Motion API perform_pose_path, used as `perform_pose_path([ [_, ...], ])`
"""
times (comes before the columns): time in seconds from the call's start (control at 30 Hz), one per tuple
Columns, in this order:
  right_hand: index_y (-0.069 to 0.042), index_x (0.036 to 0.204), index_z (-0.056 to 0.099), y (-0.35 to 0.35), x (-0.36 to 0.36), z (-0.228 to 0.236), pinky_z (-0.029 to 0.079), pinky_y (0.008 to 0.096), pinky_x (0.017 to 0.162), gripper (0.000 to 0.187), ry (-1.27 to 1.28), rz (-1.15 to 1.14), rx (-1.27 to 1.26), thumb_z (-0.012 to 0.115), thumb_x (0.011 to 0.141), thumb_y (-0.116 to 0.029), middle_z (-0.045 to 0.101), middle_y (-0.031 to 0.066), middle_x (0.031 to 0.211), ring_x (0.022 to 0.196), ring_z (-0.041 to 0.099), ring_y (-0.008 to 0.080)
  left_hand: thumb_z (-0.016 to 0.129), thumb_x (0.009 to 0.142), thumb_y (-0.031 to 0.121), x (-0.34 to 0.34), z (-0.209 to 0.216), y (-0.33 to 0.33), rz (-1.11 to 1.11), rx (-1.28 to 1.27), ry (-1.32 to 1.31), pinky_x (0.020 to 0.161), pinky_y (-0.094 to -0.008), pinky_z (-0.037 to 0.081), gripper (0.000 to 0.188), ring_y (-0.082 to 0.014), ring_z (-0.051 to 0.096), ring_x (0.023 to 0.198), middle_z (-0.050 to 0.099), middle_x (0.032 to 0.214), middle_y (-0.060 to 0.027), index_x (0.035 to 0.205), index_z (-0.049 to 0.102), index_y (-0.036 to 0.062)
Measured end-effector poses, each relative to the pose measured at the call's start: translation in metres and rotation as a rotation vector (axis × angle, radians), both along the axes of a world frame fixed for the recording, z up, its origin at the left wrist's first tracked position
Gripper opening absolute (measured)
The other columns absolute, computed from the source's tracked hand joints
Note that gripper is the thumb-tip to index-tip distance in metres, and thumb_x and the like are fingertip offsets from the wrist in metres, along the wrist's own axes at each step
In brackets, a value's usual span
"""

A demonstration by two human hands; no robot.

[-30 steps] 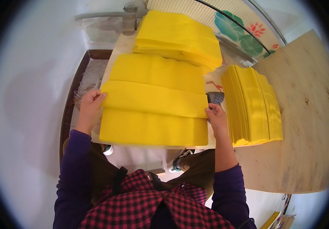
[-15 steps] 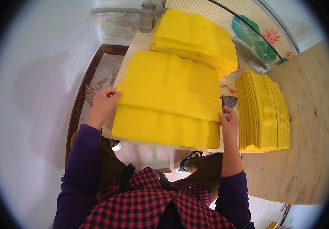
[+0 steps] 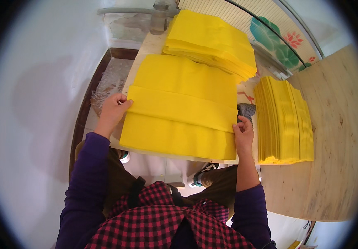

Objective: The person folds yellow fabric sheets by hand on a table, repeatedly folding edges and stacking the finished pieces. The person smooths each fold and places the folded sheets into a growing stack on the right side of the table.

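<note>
Cloth strip, yellow, lies across wider yellow cloth at the table's near edge. Left hand and right hand pinch its opposite ends between thumb and fingers, apparently to keep it straight and flat.

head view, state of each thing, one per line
broad yellow felt-like sheet: lying flat
long yellow felt-like band: laid across it, flap or strip unclear
left bare hand: pinching band's left end
right bare hand: pinching band's right end
rear yellow felt-like stack: flat, edges uneven
right yellow felt-like stack: piled, layers showing
translucent cylindrical jug: upright
grey textured item: partly hidden
</note>
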State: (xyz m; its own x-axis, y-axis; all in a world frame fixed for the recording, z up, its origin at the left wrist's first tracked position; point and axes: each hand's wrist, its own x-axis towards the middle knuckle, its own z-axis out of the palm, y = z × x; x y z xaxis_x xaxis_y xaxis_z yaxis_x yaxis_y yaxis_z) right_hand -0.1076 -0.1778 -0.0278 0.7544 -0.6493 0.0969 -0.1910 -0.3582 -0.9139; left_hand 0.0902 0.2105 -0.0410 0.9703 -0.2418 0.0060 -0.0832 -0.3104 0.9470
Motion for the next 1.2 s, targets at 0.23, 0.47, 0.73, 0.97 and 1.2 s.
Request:
perform_pose_path([
  [0.23, -0.002, 0.120, 0.055, -0.003, 0.000, -0.005, 0.041, 0.0197, 0.065, 0.036, -0.010, -0.002, -0.046, 0.064, 0.085, 0.002, 0.054, -0.0025, 0.079, 0.070, 0.049, 0.0057, 0.070, 0.081, 0.016, 0.002, -0.007, 0.001, 0.033, 0.036, -0.137, 0.058, -0.0282, 0.042, 0.019, -0.0117, 0.052, 0.063, 0.058, 0.070, -0.0037, 0.080, 0.061, -0.0004],
  [0.47, -0.002, 0.120, 0.055, -0.002, -0.001, -0.003, 0.041, 0.0201, 0.066, 0.035, 0.034, 0.013, -0.088, 0.063, 0.086, 0.001, 0.053, -0.0023, 0.080, 0.070, 0.048, 0.0059, 0.069, 0.082, 0.014, 0.002, -0.011, -0.004, 0.028, 0.071, -0.184, 0.059, -0.0278, 0.041, 0.017, -0.0120, 0.050, 0.064, 0.058, 0.072, -0.0038, 0.080, 0.058, 0.0009],
  [0.73, -0.003, 0.121, 0.054, -0.004, 0.000, -0.003, 0.042, 0.0220, 0.066, 0.036, 0.083, 0.016, -0.212, 0.063, 0.086, 0.000, 0.053, -0.0015, 0.079, 0.070, 0.049, 0.0071, 0.071, 0.078, 0.012, -0.006, 0.000, -0.005, 0.102, 0.132, -0.380, 0.065, -0.0361, 0.044, 0.018, -0.0278, 0.055, 0.072, 0.057, 0.077, -0.0132, 0.081, 0.057, 0.0010],
  [0.97, -0.003, 0.121, 0.054, -0.008, -0.001, -0.008, 0.043, 0.0239, 0.067, 0.035, 0.066, 0.044, -0.186, 0.063, 0.086, -0.001, 0.055, -0.0004, 0.080, 0.071, 0.050, 0.0089, 0.070, 0.082, 0.013, -0.001, -0.007, -0.005, 0.041, 0.105, -0.264, 0.063, -0.0306, 0.043, 0.018, -0.0180, 0.053, 0.068, 0.057, 0.074, -0.0076, 0.081, 0.057, 0.0008],
  [1.2, -0.004, 0.127, 0.053, -0.010, -0.002, 0.024, 0.045, 0.0251, 0.082, 0.035, 0.102, -0.106, 0.118, 0.058, 0.093, -0.010, 0.061, 0.0043, 0.099, 0.090, 0.056, 0.0116, 0.072, 0.079, 0.013, 0.005, -0.015, -0.004, 0.033, 0.054, -0.153, 0.063, -0.0319, 0.045, 0.019, -0.0201, 0.057, 0.068, 0.061, 0.075, -0.0099, 0.082, 0.059, 0.0000],
])
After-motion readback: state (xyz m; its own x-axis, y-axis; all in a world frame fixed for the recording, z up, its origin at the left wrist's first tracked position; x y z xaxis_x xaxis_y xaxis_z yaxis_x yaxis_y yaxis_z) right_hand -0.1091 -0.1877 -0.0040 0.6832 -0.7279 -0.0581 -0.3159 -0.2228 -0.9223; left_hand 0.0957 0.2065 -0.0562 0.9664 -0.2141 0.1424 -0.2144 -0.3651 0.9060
